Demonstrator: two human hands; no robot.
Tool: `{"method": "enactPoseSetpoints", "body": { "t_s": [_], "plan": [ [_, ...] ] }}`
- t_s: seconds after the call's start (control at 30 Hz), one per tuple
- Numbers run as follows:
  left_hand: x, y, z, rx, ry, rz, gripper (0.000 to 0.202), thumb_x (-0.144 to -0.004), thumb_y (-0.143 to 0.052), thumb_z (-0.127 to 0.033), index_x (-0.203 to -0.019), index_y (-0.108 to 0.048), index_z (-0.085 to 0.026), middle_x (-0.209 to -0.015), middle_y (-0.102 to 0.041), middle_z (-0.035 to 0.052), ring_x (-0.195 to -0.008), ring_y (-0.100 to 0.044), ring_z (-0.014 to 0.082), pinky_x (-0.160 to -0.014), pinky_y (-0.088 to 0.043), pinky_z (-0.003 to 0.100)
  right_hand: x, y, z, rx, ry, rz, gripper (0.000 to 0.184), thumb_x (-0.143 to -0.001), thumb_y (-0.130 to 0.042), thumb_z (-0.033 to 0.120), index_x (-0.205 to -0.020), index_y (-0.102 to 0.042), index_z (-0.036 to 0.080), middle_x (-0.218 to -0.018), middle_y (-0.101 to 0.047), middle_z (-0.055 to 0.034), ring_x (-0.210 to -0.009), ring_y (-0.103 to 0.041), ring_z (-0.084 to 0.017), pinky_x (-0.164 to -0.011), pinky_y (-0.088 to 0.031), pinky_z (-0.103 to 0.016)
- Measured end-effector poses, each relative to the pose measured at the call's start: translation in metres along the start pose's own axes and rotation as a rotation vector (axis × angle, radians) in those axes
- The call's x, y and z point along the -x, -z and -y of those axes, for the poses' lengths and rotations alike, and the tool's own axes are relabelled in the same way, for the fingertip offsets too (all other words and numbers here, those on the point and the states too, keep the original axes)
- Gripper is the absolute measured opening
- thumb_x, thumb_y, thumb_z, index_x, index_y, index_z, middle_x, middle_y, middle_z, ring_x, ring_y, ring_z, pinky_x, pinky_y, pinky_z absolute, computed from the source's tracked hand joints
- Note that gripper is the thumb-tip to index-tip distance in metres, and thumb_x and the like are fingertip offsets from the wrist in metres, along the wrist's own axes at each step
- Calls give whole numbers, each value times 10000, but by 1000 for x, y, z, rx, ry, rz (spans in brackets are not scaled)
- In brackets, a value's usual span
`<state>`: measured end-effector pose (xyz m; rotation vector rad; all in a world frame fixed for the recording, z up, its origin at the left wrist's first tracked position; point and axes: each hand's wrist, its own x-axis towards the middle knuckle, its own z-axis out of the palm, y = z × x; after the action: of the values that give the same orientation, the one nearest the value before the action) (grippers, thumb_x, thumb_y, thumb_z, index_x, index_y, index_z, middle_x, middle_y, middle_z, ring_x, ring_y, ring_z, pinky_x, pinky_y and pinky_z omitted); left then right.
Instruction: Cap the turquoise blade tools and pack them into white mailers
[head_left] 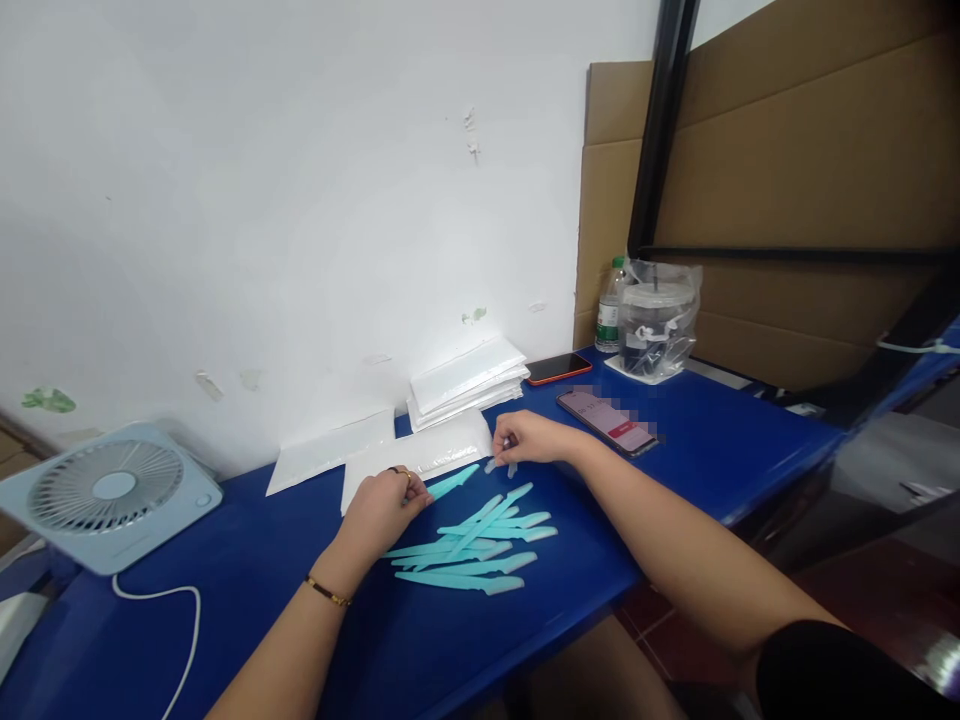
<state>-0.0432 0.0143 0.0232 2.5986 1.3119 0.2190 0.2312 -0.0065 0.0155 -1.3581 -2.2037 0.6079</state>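
Observation:
My left hand [390, 505] pinches the handle end of a teal eyebrow razor [456, 482], whose blade end points right and away from me. Just right of that tip, my right hand [529, 438] is closed on a small translucent piece that looks like a blade cap [491, 465]; the fingers partly cover it. A loose pile of several teal eyebrow razors [480, 535] lies on the blue table [577, 560] below and between my hands. Their blade ends mostly face right.
White padded envelopes [469, 375] are stacked by the wall, with more lying flat in front. A pale blue fan [116, 490] with a white cable sits left. On the right are a lit phone [607, 420], a dark phone [560, 368], a bottle [609, 315] and a bagged cup [656, 320].

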Motion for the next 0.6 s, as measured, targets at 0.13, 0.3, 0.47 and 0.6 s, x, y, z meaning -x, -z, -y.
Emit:
{"method": "enactPoseSetpoints", "body": {
  "t_s": [0.13, 0.3, 0.47, 0.6],
  "plan": [
    [2, 2, 1, 47, 5, -16, 220, -772, -532, -405, -783, -653, -222, -807, -614, 19, -697, -541, 161, -610, -360, 262, 3, 4, 2, -9, 39, -19, 174, -677, -707, 302, -798, -719, 177, -824, -575, -30, -734, -545, -123, -634, -397, -198],
    [12, 0, -20, 147, -68, 99, 289, -767, -523, -479, -804, -661, -227, -802, -620, 15, -696, -546, 159, -581, -358, 252, 1, -8, 19, -28, 134, 229, 214, -645, -731, 319, -786, -725, 159, -754, -608, -17, -674, -532, -111, -570, -390, -185],
    [14, -7, -27, 168, -79, 165, 277, -739, -549, -466, -778, -655, -212, -755, -619, 11, -677, -547, 156, -552, -351, 244, -1, -16, 27, 13, 147, 286, 188, -637, -734, 282, -763, -715, 145, -712, -608, -11, -666, -531, -110, -554, -378, -181],
    [11, -7, -22, 146, -63, 136, 239, -773, -510, -412, -742, -635, -210, -715, -618, 6, -651, -540, 152, -548, -337, 245, -1, -12, 23, 37, 129, 200, 141, -660, -715, 267, -739, -705, 150, -755, -609, -22, -692, -536, -119, -572, -383, -188]
  ]
}}
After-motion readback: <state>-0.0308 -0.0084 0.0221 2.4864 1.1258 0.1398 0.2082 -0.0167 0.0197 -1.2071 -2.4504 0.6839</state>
